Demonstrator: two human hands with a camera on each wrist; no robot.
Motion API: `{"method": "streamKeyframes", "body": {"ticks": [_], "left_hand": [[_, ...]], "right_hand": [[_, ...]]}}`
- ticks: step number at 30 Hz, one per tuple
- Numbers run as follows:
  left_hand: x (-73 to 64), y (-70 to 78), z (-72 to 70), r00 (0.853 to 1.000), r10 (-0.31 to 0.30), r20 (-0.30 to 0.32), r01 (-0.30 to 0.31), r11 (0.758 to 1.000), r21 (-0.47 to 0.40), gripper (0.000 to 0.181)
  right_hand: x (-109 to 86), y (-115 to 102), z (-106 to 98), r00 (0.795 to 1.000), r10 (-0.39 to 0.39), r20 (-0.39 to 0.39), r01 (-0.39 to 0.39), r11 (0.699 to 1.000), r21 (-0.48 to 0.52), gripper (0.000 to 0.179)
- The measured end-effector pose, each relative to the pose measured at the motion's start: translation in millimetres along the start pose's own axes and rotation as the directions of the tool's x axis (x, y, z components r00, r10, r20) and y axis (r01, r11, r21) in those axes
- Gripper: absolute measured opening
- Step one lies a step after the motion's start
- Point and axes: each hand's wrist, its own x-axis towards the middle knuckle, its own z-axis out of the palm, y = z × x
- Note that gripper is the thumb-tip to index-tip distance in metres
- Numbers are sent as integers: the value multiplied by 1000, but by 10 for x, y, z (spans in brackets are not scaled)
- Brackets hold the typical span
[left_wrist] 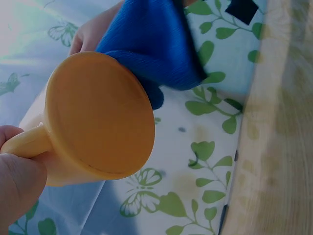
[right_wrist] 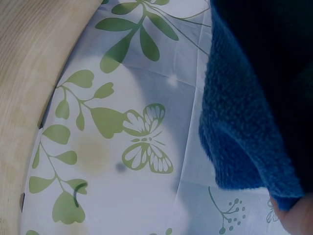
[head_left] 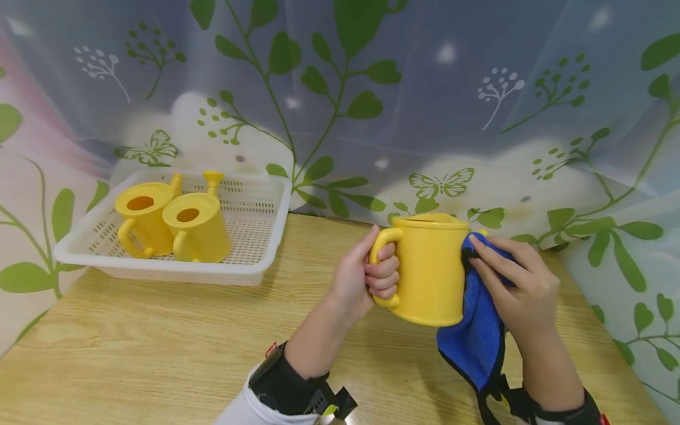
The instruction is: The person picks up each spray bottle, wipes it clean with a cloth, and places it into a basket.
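Observation:
A yellow watering can (head_left: pixel 429 271) is held up above the table, its handle gripped by my left hand (head_left: pixel 366 274). In the left wrist view, the round base of the can (left_wrist: pixel 100 115) faces the camera. My right hand (head_left: pixel 523 283) pinches a blue cloth with black edging (head_left: pixel 478 330) and holds it against the can's right side. Only a small yellow bit shows beyond the cloth there; the rest of that side is hidden. The right wrist view is partly filled by the cloth (right_wrist: pixel 244 132), with a fingertip at its lower corner.
On the left, a white perforated plastic basket (head_left: pixel 268 236) stands on the wood-grain table (head_left: pixel 175 348). Two more yellow watering cans, one behind (head_left: pixel 143 218) and one in front (head_left: pixel 204 233), are inside it. A leaf-patterned curtain (head_left: pixel 340 136) hangs along the table's back edge.

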Motion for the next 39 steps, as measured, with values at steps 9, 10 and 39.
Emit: {"method": "streamKeyframes", "body": {"ticks": [9,10,39], "left_hand": [[-4,-38,34,999,-18,37,16,998,61,46],[0,-39,44,999,-20,43,17,997,69,46],[-55,151,-30,973,163,-166,-176,982,-70,49]], "right_hand": [[27,-42,-34,989,138,-57,-142,987,-73,38],[37,-44,-43,987,148,-60,-153,984,-88,36],[-43,-1,75,984,-109,142,90,987,134,39]]}}
